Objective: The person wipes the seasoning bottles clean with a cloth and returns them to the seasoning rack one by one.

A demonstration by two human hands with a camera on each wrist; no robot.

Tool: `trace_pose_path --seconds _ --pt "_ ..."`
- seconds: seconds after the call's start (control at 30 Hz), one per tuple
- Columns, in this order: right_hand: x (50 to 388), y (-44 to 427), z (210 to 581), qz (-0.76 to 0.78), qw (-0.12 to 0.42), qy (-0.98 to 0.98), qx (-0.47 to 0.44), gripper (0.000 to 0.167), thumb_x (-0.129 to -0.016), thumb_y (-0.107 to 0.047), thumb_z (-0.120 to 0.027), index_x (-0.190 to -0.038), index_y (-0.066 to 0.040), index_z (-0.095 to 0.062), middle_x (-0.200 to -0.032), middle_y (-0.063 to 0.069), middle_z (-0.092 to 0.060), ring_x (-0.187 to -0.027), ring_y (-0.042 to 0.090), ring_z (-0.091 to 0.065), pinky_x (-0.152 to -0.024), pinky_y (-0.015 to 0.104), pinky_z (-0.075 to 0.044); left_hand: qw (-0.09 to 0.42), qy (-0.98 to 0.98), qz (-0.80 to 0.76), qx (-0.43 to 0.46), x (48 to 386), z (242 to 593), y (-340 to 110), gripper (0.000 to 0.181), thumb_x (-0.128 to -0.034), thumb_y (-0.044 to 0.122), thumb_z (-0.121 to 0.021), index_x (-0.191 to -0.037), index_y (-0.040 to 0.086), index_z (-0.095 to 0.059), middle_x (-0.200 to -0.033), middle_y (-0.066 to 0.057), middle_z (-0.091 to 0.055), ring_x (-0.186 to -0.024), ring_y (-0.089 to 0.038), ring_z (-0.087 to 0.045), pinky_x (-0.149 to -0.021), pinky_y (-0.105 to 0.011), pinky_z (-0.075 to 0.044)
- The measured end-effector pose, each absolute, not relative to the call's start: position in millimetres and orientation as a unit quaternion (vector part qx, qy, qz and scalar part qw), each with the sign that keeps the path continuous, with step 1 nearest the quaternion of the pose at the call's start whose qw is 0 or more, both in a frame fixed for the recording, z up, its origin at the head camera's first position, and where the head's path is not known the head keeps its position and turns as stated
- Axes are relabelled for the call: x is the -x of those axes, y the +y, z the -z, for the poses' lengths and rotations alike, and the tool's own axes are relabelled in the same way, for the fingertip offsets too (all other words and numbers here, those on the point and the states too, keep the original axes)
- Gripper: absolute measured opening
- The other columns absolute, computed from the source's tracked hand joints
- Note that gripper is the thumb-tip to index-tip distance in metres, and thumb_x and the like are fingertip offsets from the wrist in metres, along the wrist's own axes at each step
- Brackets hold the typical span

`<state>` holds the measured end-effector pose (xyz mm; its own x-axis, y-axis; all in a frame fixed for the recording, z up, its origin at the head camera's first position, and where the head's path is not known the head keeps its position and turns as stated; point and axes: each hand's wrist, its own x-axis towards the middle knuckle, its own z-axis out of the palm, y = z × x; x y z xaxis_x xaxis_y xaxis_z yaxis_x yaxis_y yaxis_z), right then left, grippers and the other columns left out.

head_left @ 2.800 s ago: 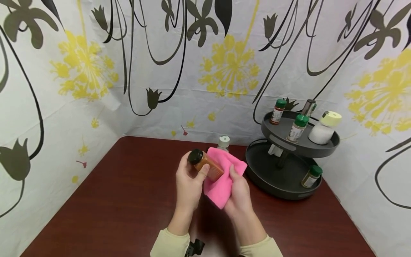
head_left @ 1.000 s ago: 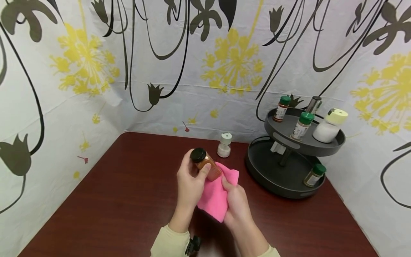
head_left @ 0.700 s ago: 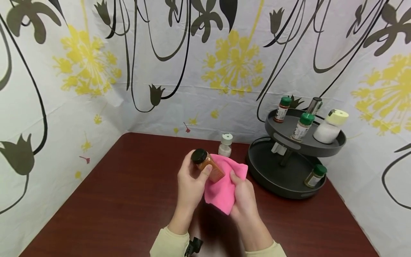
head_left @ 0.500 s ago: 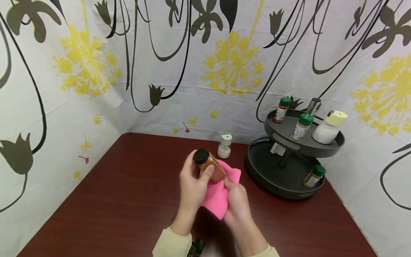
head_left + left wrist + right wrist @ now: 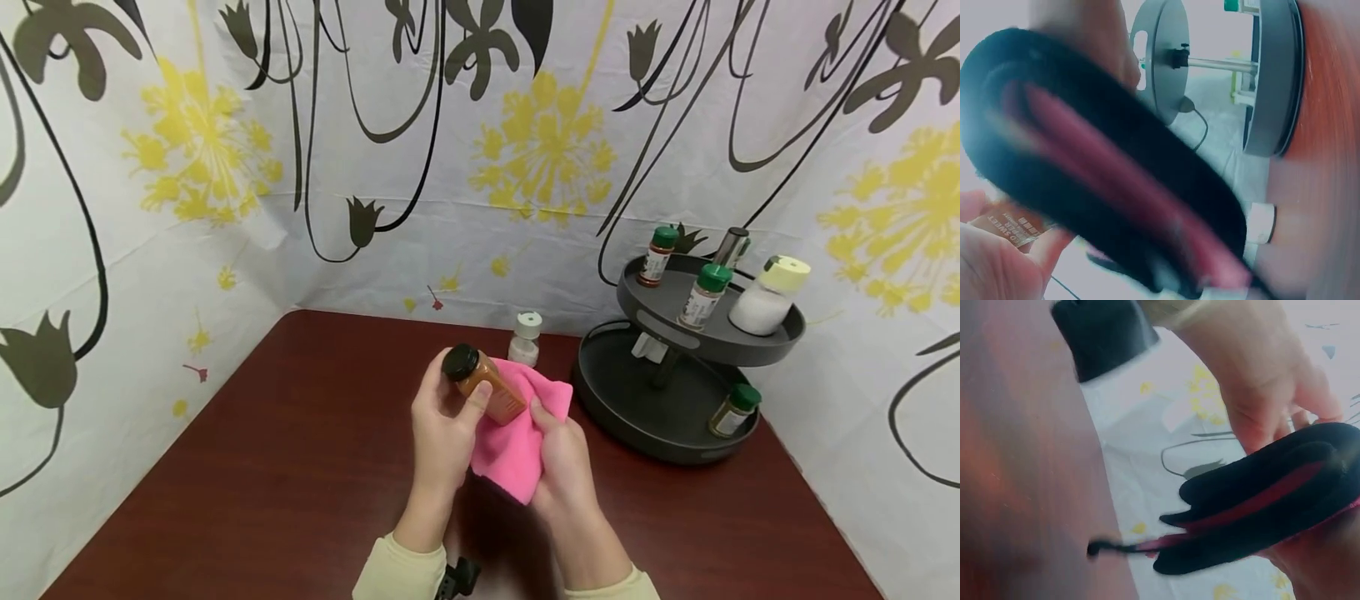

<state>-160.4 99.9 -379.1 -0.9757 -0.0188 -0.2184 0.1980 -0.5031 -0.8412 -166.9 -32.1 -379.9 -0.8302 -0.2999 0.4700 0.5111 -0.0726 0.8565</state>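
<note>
Your left hand (image 5: 442,433) curls its fingers round a tilted brown bottle (image 5: 503,402). Beside them, your right hand (image 5: 566,467) pinches a pink cloth (image 5: 512,458).

A dark two-tier stand (image 5: 656,448) is resting on the reddish-brown table (image 5: 300,450). Green-capped jars (image 5: 697,307) and a yellow-lidded white container (image 5: 759,312) are occupying its upper tier (image 5: 738,355); another green-capped jar (image 5: 727,419) is sitting below. Something pale (image 5: 649,347), perhaps paper, is showing there too. A white-capped jar (image 5: 526,343) is standing near the patterned backdrop (image 5: 420,283).
</note>
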Motion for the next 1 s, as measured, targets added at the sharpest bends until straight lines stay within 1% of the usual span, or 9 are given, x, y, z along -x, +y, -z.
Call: trace_pose_path --seconds 0.13,0.33,0.5,0.67,0.77,0.87,1.0 --pt "154.6 94.5 383.6 0.857 0.087 0.498 -0.097 0.047 -0.113 -0.031 -0.05 -0.155 -0.011 -0.045 -0.147 0.008 -0.062 -0.127 0.017 -0.065 -0.102 0.035 -0.059 0.282 -0.615 0.731 0.082 168.9 381.0 -31.6 0.049 -0.0956 0.0 -0.075 -0.142 0.003 -0.06 -0.129 -0.018 -0.072 -0.117 -0.016 -0.069 -0.103 -0.023 -0.056" --pt "144.5 96.0 378.9 0.847 0.105 0.51 -0.109 0.05 -0.111 -0.033 -0.054 -0.155 -0.011 -0.044 -0.145 0.007 -0.064 -0.125 0.017 -0.067 -0.102 0.035 -0.06 0.281 -0.633 0.718 0.065 174.3 385.2 -39.7 0.049 -0.0955 -0.001 -0.075 -0.142 0.005 -0.061 -0.13 -0.016 -0.072 -0.119 -0.02 -0.069 -0.102 -0.022 -0.055" --pt "149.1 101.8 375.0 0.856 0.097 0.499 -0.092 0.048 -0.113 -0.03 -0.051 -0.155 -0.009 -0.044 -0.15 0.008 -0.061 -0.129 0.016 -0.065 -0.103 0.035 -0.059 0.274 -0.64 0.715 0.062 173.6 387.3 -45.1 0.049 -0.0947 -0.002 -0.075 -0.141 0.004 -0.061 -0.132 -0.016 -0.072 -0.121 -0.02 -0.067 -0.102 -0.019 -0.054" --pt "159.9 102.2 378.5 0.864 0.08 0.487 -0.096 0.045 -0.112 -0.033 -0.052 -0.153 -0.014 -0.046 -0.149 0.007 -0.058 -0.131 0.019 -0.061 -0.103 0.034 -0.06 0.261 -0.636 0.723 0.072 167.0 385.3 -41.2 0.051 -0.0941 -0.001 -0.077 -0.142 0.005 -0.061 -0.133 -0.015 -0.071 -0.122 -0.017 -0.067 -0.104 -0.021 -0.055" --pt "161.3 98.6 383.9 0.866 0.085 0.483 -0.093 0.045 -0.113 -0.033 -0.051 -0.154 -0.015 -0.046 -0.148 0.006 -0.059 -0.131 0.019 -0.062 -0.104 0.035 -0.059 0.262 -0.628 0.728 0.079 165.4 384.8 -36.8 0.049 -0.0951 0.001 -0.076 -0.142 0.005 -0.06 -0.132 -0.015 -0.071 -0.121 -0.017 -0.067 -0.105 -0.023 -0.055" --pt "159.1 94.0 388.1 0.865 0.09 0.485 -0.087 0.044 -0.114 -0.031 -0.048 -0.154 -0.013 -0.047 -0.146 0.006 -0.062 -0.128 0.017 -0.065 -0.104 0.035 -0.059 0.27 -0.62 0.732 0.081 166.1 385.1 -34.1 0.047 -0.0961 0.001 -0.075 -0.141 0.004 -0.06 -0.13 -0.017 -0.072 -0.119 -0.018 -0.068 -0.104 -0.023 -0.055" --pt "153.2 92.6 389.2 0.855 0.099 0.501 -0.097 0.047 -0.112 -0.034 -0.052 -0.153 -0.013 -0.047 -0.143 0.006 -0.065 -0.124 0.016 -0.067 -0.102 0.035 -0.06 0.28 -0.621 0.729 0.074 168.7 387.2 -35.4 0.047 -0.0963 0.0 -0.075 -0.141 0.004 -0.06 -0.13 -0.017 -0.072 -0.118 -0.019 -0.068 -0.103 -0.022 -0.056"
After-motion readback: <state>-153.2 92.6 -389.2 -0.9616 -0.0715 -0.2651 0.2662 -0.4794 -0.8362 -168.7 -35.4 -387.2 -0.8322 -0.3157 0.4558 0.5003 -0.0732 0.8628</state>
